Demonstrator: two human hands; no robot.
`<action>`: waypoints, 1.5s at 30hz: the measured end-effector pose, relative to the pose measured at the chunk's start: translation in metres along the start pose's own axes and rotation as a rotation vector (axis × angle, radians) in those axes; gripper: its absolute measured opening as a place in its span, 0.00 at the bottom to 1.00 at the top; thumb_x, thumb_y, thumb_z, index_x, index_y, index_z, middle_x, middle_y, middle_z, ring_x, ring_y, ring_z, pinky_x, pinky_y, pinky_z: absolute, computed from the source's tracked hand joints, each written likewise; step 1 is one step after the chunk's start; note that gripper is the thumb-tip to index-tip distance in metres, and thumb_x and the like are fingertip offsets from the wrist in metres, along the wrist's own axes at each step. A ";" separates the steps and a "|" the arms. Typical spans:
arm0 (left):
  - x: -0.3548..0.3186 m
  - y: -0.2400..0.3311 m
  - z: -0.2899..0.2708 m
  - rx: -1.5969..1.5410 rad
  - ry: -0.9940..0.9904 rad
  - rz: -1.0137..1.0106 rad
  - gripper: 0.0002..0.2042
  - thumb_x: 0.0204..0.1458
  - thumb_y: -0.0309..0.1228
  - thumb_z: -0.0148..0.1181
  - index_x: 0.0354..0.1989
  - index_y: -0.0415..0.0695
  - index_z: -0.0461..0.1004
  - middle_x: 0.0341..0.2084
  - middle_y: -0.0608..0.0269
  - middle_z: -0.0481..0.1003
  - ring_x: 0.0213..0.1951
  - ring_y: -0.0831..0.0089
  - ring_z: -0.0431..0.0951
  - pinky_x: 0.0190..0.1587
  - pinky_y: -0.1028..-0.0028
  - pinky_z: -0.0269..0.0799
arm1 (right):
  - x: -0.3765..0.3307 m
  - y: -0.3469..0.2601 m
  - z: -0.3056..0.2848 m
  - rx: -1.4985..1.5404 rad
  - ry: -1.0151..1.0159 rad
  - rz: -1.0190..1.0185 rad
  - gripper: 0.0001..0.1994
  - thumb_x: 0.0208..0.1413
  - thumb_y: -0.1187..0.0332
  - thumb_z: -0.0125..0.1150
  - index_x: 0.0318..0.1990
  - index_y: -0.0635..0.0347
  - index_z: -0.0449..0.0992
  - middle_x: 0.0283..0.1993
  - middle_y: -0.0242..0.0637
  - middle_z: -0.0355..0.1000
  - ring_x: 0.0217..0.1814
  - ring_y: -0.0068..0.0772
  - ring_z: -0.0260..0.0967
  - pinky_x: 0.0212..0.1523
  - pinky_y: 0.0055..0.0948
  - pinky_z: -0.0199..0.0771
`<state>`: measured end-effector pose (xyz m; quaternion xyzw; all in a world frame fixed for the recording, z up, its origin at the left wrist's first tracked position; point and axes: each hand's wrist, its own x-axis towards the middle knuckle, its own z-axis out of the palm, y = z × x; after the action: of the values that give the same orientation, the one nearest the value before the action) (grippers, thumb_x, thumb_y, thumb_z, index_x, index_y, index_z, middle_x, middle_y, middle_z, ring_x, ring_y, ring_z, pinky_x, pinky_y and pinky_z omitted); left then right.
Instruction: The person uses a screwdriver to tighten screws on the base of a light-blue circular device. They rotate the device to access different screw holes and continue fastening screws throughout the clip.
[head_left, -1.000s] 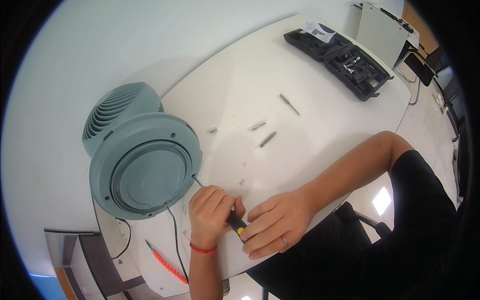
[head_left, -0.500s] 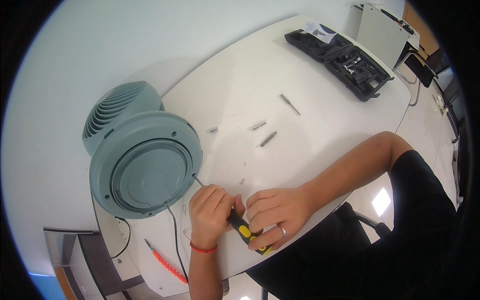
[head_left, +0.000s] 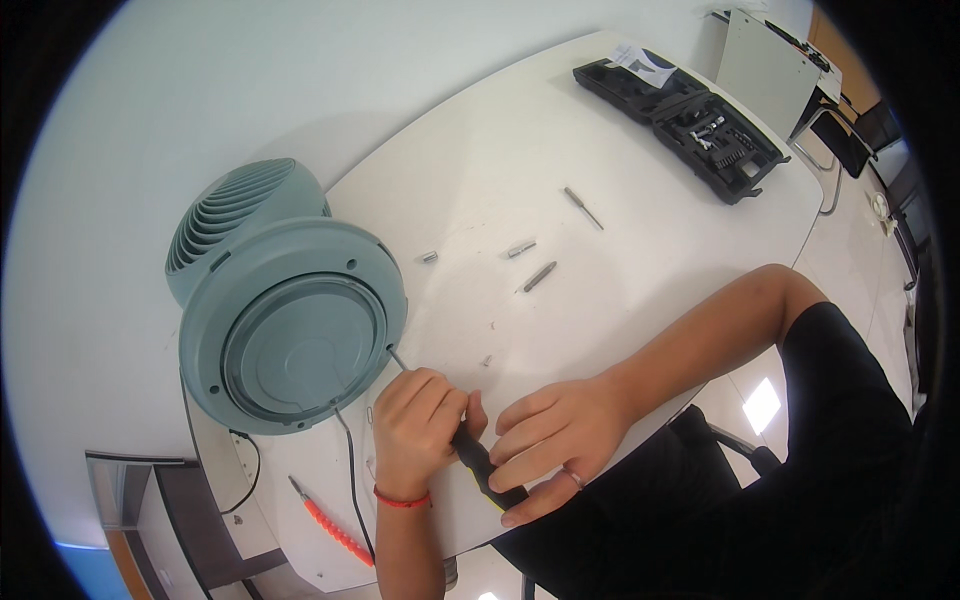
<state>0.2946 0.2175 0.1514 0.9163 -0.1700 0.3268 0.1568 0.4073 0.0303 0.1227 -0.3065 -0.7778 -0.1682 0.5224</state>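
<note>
A grey-green fan [head_left: 205, 220] lies tipped on the table, its round base [head_left: 385, 300] turned toward me. The thin metal shaft of a screwdriver [head_left: 476, 458] reaches into a hole at the base's right edge; the tip is hidden inside. My left hand [head_left: 415, 425] wraps round the shaft and the front of the black and yellow handle. On the rear of that handle, my right hand [head_left: 548, 440] grips with fingers and thumb, a ring on one finger. A grey power cord [head_left: 350, 450] runs from the base down past my left wrist.
Several loose bits and sockets lie beyond my hands, among them a dark bit [head_left: 540, 276], a socket [head_left: 428, 257] and a thin bit [head_left: 583, 207]. An open black tool case [head_left: 690, 125] sits at the far right. An orange flexible shaft [head_left: 332, 525] lies near left.
The screwdriver handle has turned about its length, so its yellow patches hardly show now. My right hand's fingers have loosened and shifted along the handle; the left hand has barely moved.
</note>
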 end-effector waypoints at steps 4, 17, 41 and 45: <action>0.000 0.001 -0.001 0.004 -0.012 0.001 0.11 0.42 0.19 0.72 0.22 0.42 0.71 0.20 0.62 0.67 0.24 0.61 0.72 0.26 0.65 0.66 | 0.002 -0.004 -0.001 0.056 -0.014 0.088 0.12 0.59 0.71 0.80 0.50 0.47 0.90 0.46 0.32 0.75 0.47 0.36 0.73 0.48 0.33 0.74; 0.002 0.002 -0.001 0.027 -0.068 -0.007 0.12 0.43 0.21 0.72 0.21 0.43 0.71 0.19 0.63 0.65 0.24 0.62 0.70 0.27 0.65 0.64 | 0.003 -0.003 -0.003 -0.016 -0.009 0.033 0.08 0.62 0.72 0.75 0.47 0.49 0.89 0.45 0.33 0.74 0.47 0.35 0.73 0.52 0.34 0.75; 0.001 0.002 0.001 0.018 -0.041 -0.014 0.12 0.43 0.20 0.73 0.21 0.43 0.71 0.19 0.63 0.66 0.24 0.63 0.70 0.27 0.66 0.64 | 0.001 -0.007 -0.002 0.010 -0.033 -0.048 0.06 0.64 0.73 0.73 0.47 0.54 0.88 0.47 0.35 0.77 0.52 0.38 0.76 0.57 0.39 0.78; -0.001 0.004 0.001 0.011 -0.078 -0.049 0.12 0.39 0.20 0.73 0.22 0.42 0.71 0.21 0.60 0.69 0.26 0.58 0.73 0.30 0.63 0.66 | -0.004 -0.006 0.000 0.049 -0.101 -0.044 0.05 0.64 0.73 0.71 0.45 0.54 0.87 0.46 0.35 0.76 0.53 0.39 0.75 0.58 0.39 0.77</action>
<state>0.2928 0.2142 0.1503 0.9331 -0.1517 0.2879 0.1531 0.4044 0.0242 0.1190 -0.2844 -0.8135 -0.1451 0.4861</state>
